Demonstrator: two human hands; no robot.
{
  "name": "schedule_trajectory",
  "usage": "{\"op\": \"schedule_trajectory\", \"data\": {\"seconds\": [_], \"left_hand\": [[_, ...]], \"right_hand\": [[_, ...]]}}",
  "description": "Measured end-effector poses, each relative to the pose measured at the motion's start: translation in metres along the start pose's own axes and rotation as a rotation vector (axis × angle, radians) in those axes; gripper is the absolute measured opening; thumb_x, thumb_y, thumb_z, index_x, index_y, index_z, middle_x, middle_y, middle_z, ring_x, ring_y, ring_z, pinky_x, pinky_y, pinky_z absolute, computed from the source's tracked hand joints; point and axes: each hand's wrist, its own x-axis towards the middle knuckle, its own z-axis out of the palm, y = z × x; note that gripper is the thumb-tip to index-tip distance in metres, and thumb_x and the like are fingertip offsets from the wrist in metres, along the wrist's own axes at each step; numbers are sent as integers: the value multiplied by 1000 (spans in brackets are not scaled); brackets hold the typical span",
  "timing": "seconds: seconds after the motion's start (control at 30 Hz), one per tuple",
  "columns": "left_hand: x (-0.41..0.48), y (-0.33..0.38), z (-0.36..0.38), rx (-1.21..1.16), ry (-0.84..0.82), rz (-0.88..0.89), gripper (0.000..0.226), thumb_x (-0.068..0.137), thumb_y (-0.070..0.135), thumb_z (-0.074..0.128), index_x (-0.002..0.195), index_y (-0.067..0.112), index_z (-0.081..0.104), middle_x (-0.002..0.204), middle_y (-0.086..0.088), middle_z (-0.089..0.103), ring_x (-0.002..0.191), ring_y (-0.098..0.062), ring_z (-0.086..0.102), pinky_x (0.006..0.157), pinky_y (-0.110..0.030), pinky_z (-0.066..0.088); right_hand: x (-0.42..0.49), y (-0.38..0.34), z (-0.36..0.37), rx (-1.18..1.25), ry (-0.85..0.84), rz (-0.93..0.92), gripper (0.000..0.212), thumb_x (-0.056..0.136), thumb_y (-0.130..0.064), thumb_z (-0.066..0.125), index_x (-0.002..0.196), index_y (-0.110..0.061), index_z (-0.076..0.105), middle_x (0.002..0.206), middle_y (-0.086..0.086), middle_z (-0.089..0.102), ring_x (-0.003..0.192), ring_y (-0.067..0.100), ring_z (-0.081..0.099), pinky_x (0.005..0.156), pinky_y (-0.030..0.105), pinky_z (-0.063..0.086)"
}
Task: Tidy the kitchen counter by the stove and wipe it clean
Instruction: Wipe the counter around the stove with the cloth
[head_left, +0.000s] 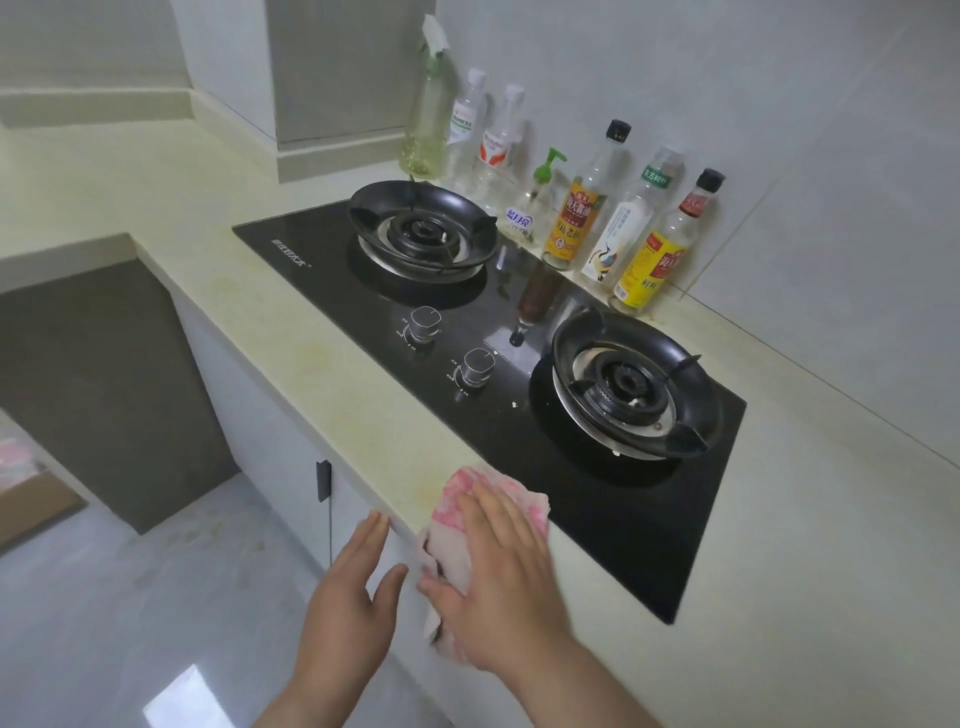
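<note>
Fingers (496, 512) of our right hand (501, 582) lie straight and close together, pressing flat on the pink-and-white cloth (460, 496) at the worktop's (311, 343) front edge, just beside the black stove (524, 441). Our left hand (345, 603) hovers beside the cloth, off the edge, fingers straight, holding nothing. Bottles (574, 218) line the wall behind the burners.

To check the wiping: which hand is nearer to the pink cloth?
Right. The right hand lies flat on the cloth; the left hand is open just left of it.
</note>
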Motion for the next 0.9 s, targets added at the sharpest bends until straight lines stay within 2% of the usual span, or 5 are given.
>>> {"op": "schedule_trajectory", "data": {"seconds": [0.1,0.23,0.43,0.6,0.9], "left_hand": [[19,0,-17,-35,32,-54,60,87,22,70,142,23,46,146,9,46,122,-18,56,99,-32,46],[55,-3,-32,42,12,-33,66,82,40,70,139,25,41,139,-6,48,125,-25,51,104,-43,46],[53,-1,-36,38,1,-48,80,84,37,72,151,22,31,157,6,32,140,-16,37,112,-41,38],[56,2,-35,54,9,-72,72,86,39,70,147,18,38,154,5,36,139,-18,39,108,-43,41],[56,5,-33,48,38,-53,79,86,38,70,151,17,30,159,10,19,143,-12,31,115,-36,34]], "right_hand": [[17,-7,-2,17,-7,0,91,78,-77,30,155,-31,11,162,-18,-1,148,2,-6,120,27,-8],[16,-7,-6,21,-28,3,81,89,-71,30,156,-31,8,163,-18,-3,148,2,-7,122,30,-5],[-16,2,-13,5,-22,33,78,89,-77,15,154,-38,-3,160,-26,-10,145,-5,-13,121,28,-4],[-48,27,-10,-26,23,90,77,87,-79,17,153,-39,9,158,-24,3,143,-10,-8,123,34,11],[-55,24,-8,-174,30,195,78,90,-75,25,145,-21,37,150,-3,43,136,18,44,110,39,31]]}}
